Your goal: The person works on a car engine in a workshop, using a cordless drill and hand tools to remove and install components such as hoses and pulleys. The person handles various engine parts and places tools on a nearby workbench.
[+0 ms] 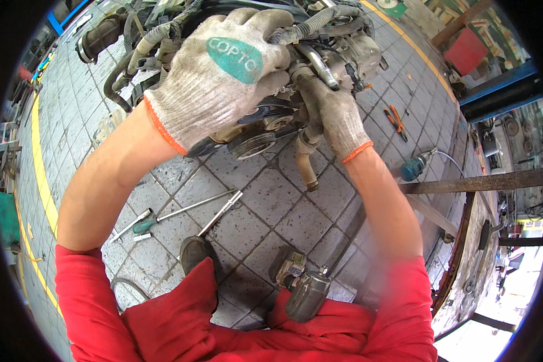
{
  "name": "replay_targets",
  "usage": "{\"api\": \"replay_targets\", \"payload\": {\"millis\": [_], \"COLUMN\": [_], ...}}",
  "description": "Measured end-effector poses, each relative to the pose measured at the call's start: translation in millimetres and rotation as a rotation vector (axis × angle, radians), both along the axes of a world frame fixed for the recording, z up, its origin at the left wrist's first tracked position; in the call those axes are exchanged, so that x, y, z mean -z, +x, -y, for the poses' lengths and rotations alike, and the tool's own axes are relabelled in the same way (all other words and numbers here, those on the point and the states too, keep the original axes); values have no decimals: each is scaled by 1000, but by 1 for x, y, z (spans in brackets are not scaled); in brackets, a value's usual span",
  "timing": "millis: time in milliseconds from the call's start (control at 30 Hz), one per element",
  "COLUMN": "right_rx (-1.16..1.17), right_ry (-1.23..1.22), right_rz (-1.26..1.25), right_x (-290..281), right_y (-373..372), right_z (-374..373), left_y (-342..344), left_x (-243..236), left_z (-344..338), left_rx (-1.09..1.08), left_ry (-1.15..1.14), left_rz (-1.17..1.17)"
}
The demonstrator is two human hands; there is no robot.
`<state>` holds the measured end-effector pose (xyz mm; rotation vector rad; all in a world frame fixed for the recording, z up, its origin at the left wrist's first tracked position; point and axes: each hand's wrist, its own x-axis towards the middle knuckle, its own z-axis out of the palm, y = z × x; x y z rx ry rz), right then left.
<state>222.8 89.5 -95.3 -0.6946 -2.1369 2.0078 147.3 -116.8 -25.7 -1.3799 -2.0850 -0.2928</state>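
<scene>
Both my hands wear off-white knitted gloves with orange cuffs and reach into an engine. My left hand is curled over its top, back of the glove up; its fingertips and what they grip are hidden. A grey corrugated hose runs beside its fingers. To the right, my right hand is closed at a pipe joint, its fingertips partly hidden among the parts. Just above it sticks out a shiny metal rod. A brownish elbow hose hangs down beside its wrist.
On the tiled floor lie a long socket extension, a green-handled tool and orange-handled pliers. A cordless impact wrench is by my lap. A teal power tool stands near a metal bar at right.
</scene>
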Motion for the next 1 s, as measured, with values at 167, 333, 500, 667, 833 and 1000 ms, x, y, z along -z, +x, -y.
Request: {"api": "replay_targets", "payload": {"millis": [167,333,500,667,833,1000], "right_rx": [10,-53,-169,-227,-281,-342], "right_ry": [218,-124,101,181,891,908], "right_rz": [-37,-121,-279,-158,-286,-53], "right_x": [13,19,41,20,36,24], "right_y": [-7,-4,-4,5,13,15], "right_z": [-8,-14,-31,-23,-36,-37], "left_y": [27,22,15,-13,-15,-22], "left_x": [-19,-15,-9,14,7,5], "left_z": [7,-11,-34,-43,-45,-56], "left_rx": [-7,-36,2,92,82,15], "left_ry": [-121,-149,-171,-122,-172,-184], "left_rz": [-64,-212,-284,-189,-105,-84]}}
